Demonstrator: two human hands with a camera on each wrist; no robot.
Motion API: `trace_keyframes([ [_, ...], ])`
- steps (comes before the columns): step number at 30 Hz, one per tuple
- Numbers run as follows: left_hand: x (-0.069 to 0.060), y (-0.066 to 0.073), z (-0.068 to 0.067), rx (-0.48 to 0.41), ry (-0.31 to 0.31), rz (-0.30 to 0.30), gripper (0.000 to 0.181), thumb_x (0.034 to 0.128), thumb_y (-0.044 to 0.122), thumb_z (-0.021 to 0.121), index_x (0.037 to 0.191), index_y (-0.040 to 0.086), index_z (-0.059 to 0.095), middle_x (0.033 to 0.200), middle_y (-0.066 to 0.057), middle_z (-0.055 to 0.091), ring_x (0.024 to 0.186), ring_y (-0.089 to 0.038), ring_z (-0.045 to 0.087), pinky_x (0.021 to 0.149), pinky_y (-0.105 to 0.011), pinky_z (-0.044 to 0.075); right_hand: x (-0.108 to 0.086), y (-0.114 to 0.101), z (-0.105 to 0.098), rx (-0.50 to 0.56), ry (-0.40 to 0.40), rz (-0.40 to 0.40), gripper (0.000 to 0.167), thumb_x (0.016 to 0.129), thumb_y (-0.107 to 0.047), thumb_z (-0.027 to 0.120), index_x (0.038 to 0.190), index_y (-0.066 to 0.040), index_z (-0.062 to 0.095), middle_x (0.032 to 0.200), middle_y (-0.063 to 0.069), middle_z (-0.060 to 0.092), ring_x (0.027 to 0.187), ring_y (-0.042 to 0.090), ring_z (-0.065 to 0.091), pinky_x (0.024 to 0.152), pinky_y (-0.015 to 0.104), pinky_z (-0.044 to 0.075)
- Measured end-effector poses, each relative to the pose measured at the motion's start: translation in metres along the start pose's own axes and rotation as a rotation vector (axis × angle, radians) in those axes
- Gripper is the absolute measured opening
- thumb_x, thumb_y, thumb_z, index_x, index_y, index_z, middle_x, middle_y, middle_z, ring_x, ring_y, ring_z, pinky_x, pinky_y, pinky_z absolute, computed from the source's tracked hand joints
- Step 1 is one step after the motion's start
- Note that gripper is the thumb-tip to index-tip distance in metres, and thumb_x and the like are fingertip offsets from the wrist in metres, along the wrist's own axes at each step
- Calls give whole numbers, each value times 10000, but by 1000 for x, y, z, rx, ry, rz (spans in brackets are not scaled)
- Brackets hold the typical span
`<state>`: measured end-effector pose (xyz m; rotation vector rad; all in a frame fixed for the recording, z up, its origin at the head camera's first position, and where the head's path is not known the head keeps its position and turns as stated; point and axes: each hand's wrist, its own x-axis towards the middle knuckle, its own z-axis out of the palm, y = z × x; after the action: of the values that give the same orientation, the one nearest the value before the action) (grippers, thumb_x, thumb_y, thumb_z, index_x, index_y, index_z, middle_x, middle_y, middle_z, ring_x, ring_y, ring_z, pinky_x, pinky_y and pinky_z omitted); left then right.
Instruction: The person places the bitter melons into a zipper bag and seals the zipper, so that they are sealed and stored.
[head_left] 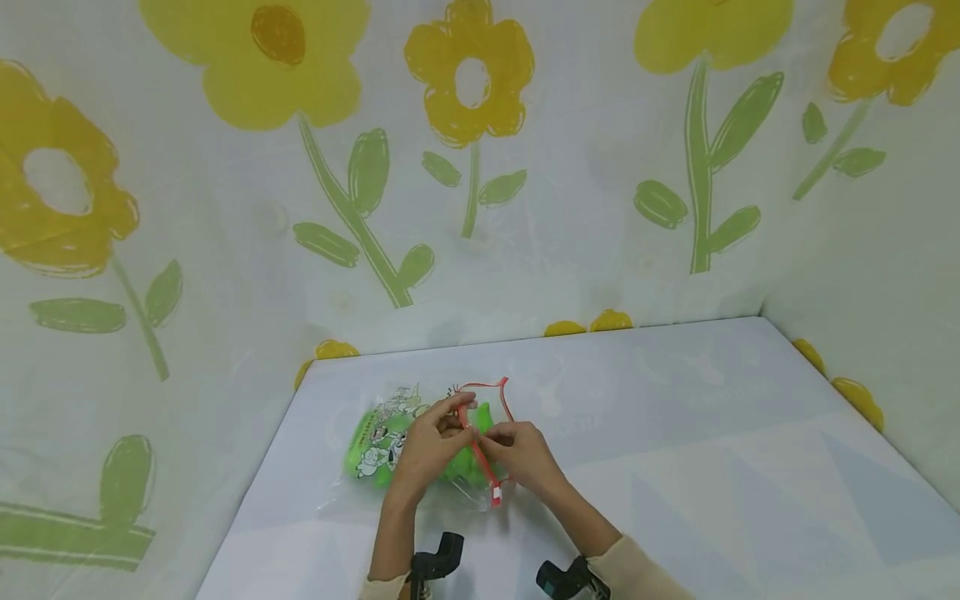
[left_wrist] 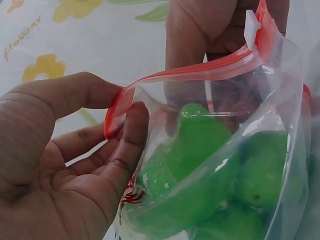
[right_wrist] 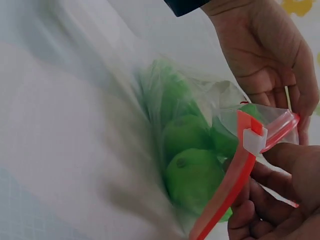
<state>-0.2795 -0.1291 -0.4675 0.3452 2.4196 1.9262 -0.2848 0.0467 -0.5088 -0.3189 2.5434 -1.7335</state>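
A clear printed bag (head_left: 386,446) with a red zip edge (head_left: 483,462) lies on the table, bright green rounded items (left_wrist: 200,145) inside it. The left hand (head_left: 431,446) pinches the red edge between thumb and finger, seen closely as the left hand (left_wrist: 75,155) in the left wrist view. Close beside it, the right hand (head_left: 525,454) has its fingertips at the bag's mouth; in the right wrist view the right hand (right_wrist: 285,195) curls its fingers at the red strip. A white slider (right_wrist: 254,141) sits on that strip near the right hand's thumb.
The white table (head_left: 675,467) extends to the right of the bag. Behind and beside it hangs a pale cloth (head_left: 570,192) printed with yellow flowers and green stems. Black wrist mounts (head_left: 437,560) are on both forearms.
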Motion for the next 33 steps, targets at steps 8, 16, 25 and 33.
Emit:
trace_keyframes([
  [8,1,-2,1,-41,-23,-3,486,900,62,725,1367,149,618,1319,-95,615,1034,-233,659,829,-269,530,-8,7,-9,35,-41,-50,159,929,-270,730,1010,-143,781,922,-55,729,850,133,668,714,289,535],
  [16,2,2,0,5,-9,10,476,898,75,729,1359,122,623,1283,-85,635,1006,-219,660,819,-265,531,-14,23,-21,95,-211,-78,149,947,-145,692,1060,-123,786,971,-17,732,849,160,621,683,263,492],
  [25,1,-2,-2,-4,2,3,488,892,71,731,1365,133,623,1261,-54,649,1002,-212,659,806,-254,530,-16,31,-23,63,-320,-168,217,971,-97,647,1146,-133,770,973,6,685,844,111,542,713,255,447],
  [33,1,-2,-2,22,-28,-7,490,894,87,733,1369,130,618,1250,-90,654,971,-217,638,764,-246,525,-8,31,-37,97,-40,-22,231,977,-240,666,1117,-75,748,987,79,708,877,258,627,730,345,520],
])
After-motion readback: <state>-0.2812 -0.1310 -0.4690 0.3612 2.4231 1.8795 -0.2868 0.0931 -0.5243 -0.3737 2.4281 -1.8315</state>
